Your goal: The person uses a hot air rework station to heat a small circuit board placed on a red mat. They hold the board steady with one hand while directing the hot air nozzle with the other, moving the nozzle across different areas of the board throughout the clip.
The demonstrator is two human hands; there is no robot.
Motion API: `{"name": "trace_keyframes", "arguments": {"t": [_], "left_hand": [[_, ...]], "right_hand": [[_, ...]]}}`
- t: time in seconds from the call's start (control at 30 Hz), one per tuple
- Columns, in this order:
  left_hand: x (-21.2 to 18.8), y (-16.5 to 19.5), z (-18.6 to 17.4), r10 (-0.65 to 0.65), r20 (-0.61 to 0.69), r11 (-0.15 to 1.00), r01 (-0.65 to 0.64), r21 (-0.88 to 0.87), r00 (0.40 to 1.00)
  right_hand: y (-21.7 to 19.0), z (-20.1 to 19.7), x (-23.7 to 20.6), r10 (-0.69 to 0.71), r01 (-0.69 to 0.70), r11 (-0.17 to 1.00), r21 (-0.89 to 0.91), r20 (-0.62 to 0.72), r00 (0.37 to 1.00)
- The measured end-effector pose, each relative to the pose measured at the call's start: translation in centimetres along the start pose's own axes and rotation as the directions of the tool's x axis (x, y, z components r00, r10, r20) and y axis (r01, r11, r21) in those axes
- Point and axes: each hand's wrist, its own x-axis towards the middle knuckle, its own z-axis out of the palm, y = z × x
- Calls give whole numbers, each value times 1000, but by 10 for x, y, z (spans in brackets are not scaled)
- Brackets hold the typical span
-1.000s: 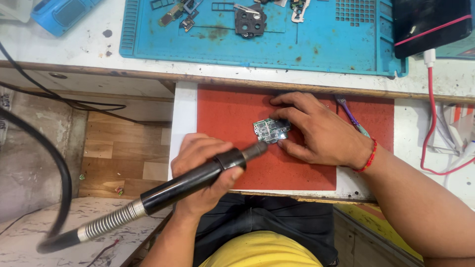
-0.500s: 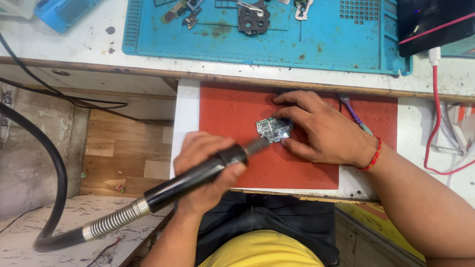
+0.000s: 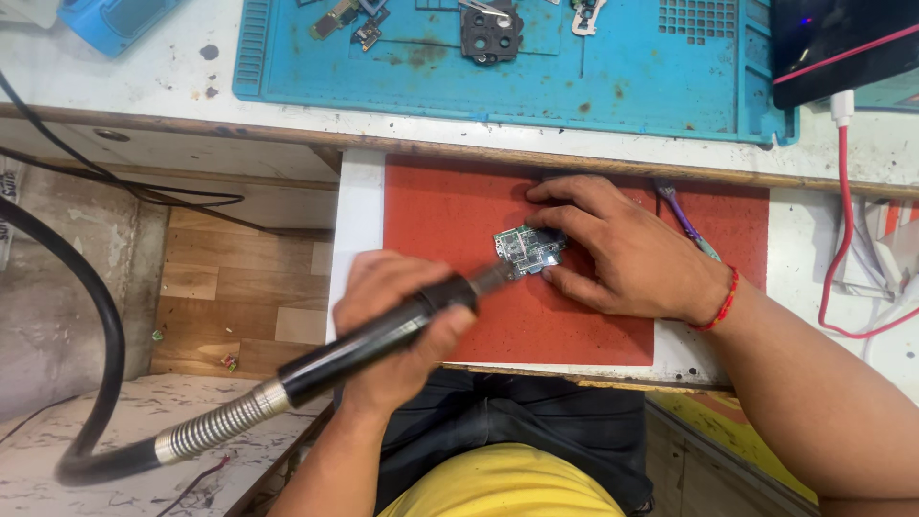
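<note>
A small green circuit board (image 3: 525,251) lies on a red mat (image 3: 450,211) at the bench's front. My right hand (image 3: 627,254) rests on the mat and pins the board between fingertips and thumb. My left hand (image 3: 397,321) grips a black hot-air handpiece (image 3: 369,340), its metal nozzle (image 3: 493,278) touching or just short of the board's left edge. A ribbed metal collar and thick black hose (image 3: 96,383) trail from the handpiece to the lower left.
A blue work mat (image 3: 622,77) with loose phone parts (image 3: 490,31) lies further back. A black device (image 3: 842,38) with a red cable (image 3: 842,220) sits at the right. Purple-handled tweezers (image 3: 680,218) show behind my right hand. Thin black wires (image 3: 144,191) hang at the left.
The view has drifted slightly. Both hands, the handpiece and the board stay in the same arrangement.
</note>
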Motion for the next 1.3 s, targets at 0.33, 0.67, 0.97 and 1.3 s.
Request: {"name": "trace_keyframes", "arguments": {"t": [0.33,0.67,0.97,1.3], "left_hand": [[-1,-4,5,9,-57,1000,-10,-10,998],[-5,-3,2,61,2,996,-61,-61,998],[-2,0,2,60,-9,998,-60,-24,998],[-5,-6,6,88,-53,988,-94,-119,995]], "right_hand": [[-1,1,-2,-15,15,1000,-8,-12,1000],[-1,1,-3,-11,11,1000,-20,-9,1000],[-1,1,-2,-6,6,1000,-20,3,1000],[0,2,-1,-19,19,1000,-11,-7,1000]]}}
